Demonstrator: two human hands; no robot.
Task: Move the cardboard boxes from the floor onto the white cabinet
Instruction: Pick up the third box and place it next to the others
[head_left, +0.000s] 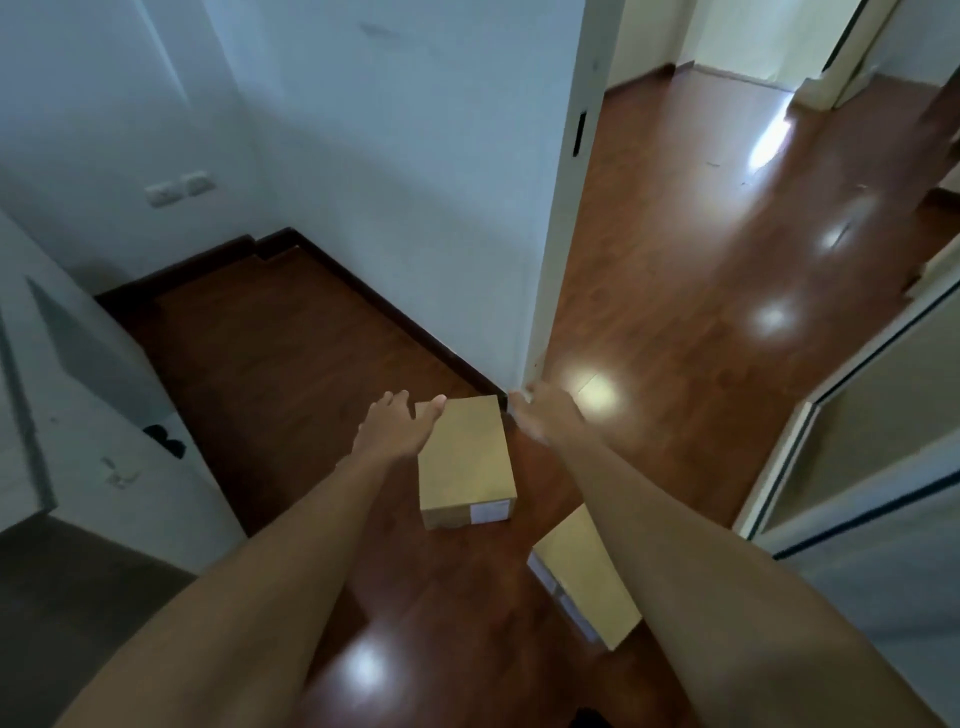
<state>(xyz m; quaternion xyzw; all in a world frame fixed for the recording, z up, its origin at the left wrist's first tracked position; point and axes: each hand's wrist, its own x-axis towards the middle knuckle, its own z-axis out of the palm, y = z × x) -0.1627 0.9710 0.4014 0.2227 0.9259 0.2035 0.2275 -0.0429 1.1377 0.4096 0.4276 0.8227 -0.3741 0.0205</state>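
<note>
A closed cardboard box (465, 457) with a white label on its near side lies on the dark wooden floor near a wall corner. A second cardboard box (582, 571) lies closer to me on the right, partly hidden under my right forearm. My left hand (397, 428) hovers at the far left edge of the first box, fingers spread, thumb over its corner. My right hand (543, 410) reaches past the box's far right corner, open and blurred. Neither hand grips the box. The white cabinet (93, 415) stands at the left.
A white wall (415, 208) with a dark skirting board runs behind the box and ends at a corner. A doorway on the right opens to a glossy wooden hallway (727, 234). A glass-panelled sliding door (857, 415) stands at the right edge.
</note>
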